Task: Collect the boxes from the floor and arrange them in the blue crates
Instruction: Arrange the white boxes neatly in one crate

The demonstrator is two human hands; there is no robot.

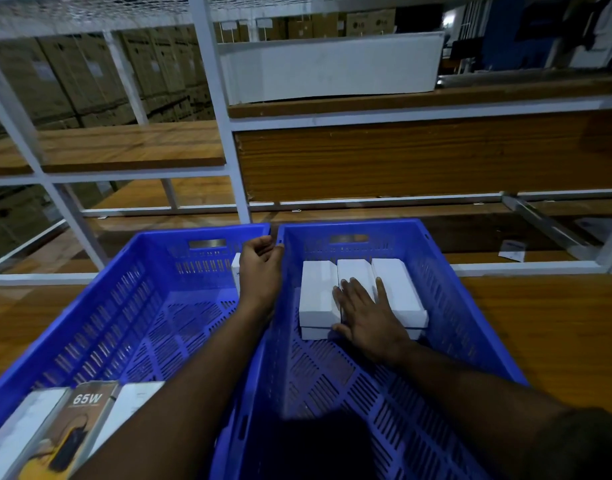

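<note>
Two blue perforated crates stand side by side on a wooden shelf: the left crate (131, 271) and the right crate (450, 296). Three white boxes (318, 292) lie in a row at the far end of the right crate, on top of another white box. My right hand (365, 315) lies flat on the middle box, fingers spread. My left hand (259, 268) is curled over the crates' adjoining walls near the far end, beside a white box (236, 271) standing in the left crate. Several boxes, one marked 65W (86, 420), rest in the left crate's near corner.
A white metal rack frame (224, 109) rises behind the crates, with wooden shelves (540, 323) to either side. Brown cartons (72, 81) are stacked beyond the rack at the left. A white panel (332, 67) stands on a higher shelf.
</note>
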